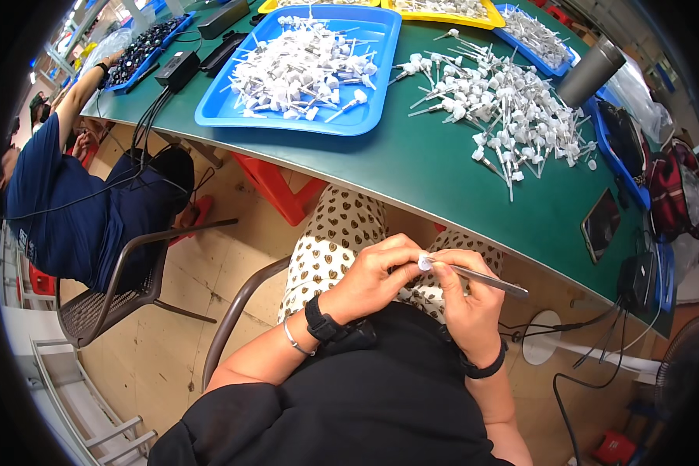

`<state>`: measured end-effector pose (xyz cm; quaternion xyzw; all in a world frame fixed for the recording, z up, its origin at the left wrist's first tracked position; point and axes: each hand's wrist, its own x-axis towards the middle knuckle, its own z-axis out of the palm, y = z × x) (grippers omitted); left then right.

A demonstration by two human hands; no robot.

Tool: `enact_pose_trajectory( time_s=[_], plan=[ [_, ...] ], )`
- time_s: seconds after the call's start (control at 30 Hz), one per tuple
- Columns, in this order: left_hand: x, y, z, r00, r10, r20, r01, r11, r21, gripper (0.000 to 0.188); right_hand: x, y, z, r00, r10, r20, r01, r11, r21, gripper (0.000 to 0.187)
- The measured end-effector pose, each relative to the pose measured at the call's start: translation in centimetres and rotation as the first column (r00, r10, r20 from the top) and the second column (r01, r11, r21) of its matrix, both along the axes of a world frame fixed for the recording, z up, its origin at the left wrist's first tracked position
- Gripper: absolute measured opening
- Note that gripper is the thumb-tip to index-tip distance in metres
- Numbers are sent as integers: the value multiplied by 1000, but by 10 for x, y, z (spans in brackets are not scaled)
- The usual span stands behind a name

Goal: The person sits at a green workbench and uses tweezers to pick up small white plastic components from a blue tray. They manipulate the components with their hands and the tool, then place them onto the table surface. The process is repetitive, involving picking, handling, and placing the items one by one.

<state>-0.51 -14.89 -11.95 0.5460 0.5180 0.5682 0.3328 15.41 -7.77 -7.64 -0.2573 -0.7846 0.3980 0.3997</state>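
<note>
Above my lap, my left hand (pixel 377 276) pinches a small white plastic piece (pixel 425 263) between thumb and fingertips. My right hand (pixel 474 299) is closed round a slim grey metal tool (pixel 489 279), whose tip meets the white piece; its blunt end sticks out to the right. The tip itself is partly covered by my fingers, so I cannot tell its shape. Beyond my hands, a blue tray (pixel 380 54) on the green table (pixel 412 167) holds a heap of white-headed parts with thin metal stems. A loose pile of similar parts (pixel 512 109) lies to its right.
A grey cylinder (pixel 592 71) stands by the pile, and a phone (pixel 600 225) lies near the table's right end. Yellow trays (pixel 446 17) line the far side. Cables hang off the edge at left and right. A co-worker in a dark blue shirt (pixel 78 210) sits at left.
</note>
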Motion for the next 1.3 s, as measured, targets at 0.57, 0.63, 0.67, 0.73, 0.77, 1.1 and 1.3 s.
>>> enact_pose_trajectory(
  time_s=[0.57,0.63,0.67,0.73,0.77,1.1,1.3],
  plan=[
    [1,1,-1,997,39,-61,-37,999,35,13,-2,-5,-7,991,-62,-117,39,981,-189,10],
    [1,0,-1,997,42,-62,-40,998,39,13,-3,-6,-6,992,-63,-110,42,982,-183,9],
    [1,0,-1,998,42,-56,-41,999,23,13,-3,-6,-6,989,-66,-129,40,979,-200,8],
    [1,0,-2,998,40,-44,-40,999,-8,14,-4,-7,-7,983,-76,-166,36,972,-232,7],
    [2,0,-3,998,45,-38,-45,999,-5,14,-4,-7,-7,981,-83,-173,39,970,-241,7],
    [5,-1,-4,997,76,-12,-76,997,7,16,-4,-9,-7,987,-107,-123,81,977,-198,7],
    [3,-1,-7,999,34,-32,-33,999,27,18,3,0,1,997,-26,77,34,994,-101,9]
  ],
)
